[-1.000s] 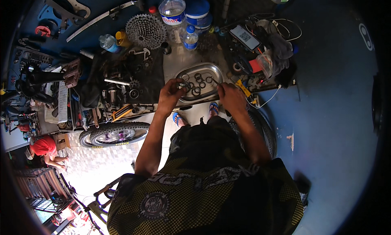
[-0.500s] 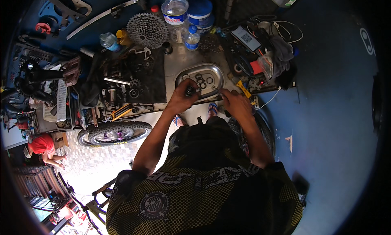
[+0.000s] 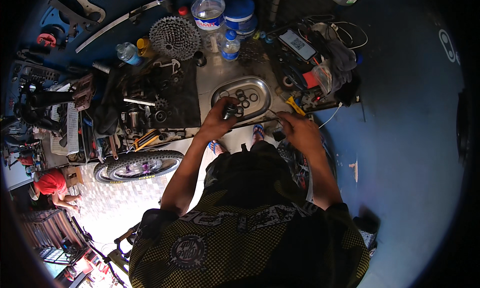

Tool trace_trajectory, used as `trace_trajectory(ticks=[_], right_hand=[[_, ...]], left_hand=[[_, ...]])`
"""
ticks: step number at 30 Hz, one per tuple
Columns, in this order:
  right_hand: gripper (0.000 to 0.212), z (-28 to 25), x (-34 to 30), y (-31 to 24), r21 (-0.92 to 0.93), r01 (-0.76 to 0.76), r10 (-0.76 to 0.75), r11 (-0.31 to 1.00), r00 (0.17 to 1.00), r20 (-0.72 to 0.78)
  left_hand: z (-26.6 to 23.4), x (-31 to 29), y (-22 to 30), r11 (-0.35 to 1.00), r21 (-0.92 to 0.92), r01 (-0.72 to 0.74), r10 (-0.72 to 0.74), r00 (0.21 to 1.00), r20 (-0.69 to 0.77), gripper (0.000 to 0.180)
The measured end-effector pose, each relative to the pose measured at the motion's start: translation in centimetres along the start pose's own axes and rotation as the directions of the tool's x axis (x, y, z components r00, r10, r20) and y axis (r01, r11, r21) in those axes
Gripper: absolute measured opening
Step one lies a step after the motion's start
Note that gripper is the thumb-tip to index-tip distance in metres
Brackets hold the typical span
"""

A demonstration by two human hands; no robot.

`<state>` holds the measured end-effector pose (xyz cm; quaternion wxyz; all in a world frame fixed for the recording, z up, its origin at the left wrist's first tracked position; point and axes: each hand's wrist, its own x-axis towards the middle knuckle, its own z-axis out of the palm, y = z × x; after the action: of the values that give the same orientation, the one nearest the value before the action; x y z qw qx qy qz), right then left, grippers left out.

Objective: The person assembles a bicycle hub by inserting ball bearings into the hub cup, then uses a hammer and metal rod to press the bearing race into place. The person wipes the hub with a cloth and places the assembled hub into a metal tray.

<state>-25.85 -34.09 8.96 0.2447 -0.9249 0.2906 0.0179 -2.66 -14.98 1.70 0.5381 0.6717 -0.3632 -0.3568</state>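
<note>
My left hand [image 3: 216, 123] is closed around a dark, cylindrical metal bike part [image 3: 230, 111], held over the near left side of an oval steel tray [image 3: 268, 97]. Several dark rings [image 3: 241, 94] that look like bearings or seals lie in the tray. Beyond the tray's near right rim, my right hand [image 3: 302, 132] pinches a thin, rod-like tool [image 3: 273, 111] whose tip points toward the tray. The fingers cover most of the tool, so its exact kind is unclear.
A black mat [image 3: 180, 100] with small parts lies left of the tray. Behind stand a bike cassette [image 3: 175, 37], a large water bottle [image 3: 208, 13] and a blue tub [image 3: 240, 10]. A phone [image 3: 298, 44] and cables are at right. A bike wheel [image 3: 145, 165] and a person in red [image 3: 50, 182] are lower left.
My right hand has drawn back toward me and to the right, away from the tray, with the thin tool. My left hand still holds the metal part. The view has shifted slightly.
</note>
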Motion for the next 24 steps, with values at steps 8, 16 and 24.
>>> trace_trajectory(ticks=[8, 16, 24], right_hand=[[0.033, 0.1, 2.1, -1.6, 0.255, 0.064, -0.059, 0.965, 0.998, -0.028], [0.033, 0.4, 2.9, -2.4, 0.511, 0.034, -0.087, 0.859, 0.993, 0.081], [0.034, -0.2, 2.9, -2.1, 0.472, -0.017, -0.023, 0.882, 0.997, 0.078]], left_hand=[[-0.1, 0.0, 0.6, 1.0, -0.019, 0.01, -0.011, 0.999, -0.051, 0.04], [1.4, 1.7, 1.4, 0.999, 0.008, -0.049, 0.05, 0.996, -0.08, 0.021], [-1.3, 1.9, 1.3, 0.824, 0.565, -0.023, 0.127, 0.981, -0.144, 0.031]])
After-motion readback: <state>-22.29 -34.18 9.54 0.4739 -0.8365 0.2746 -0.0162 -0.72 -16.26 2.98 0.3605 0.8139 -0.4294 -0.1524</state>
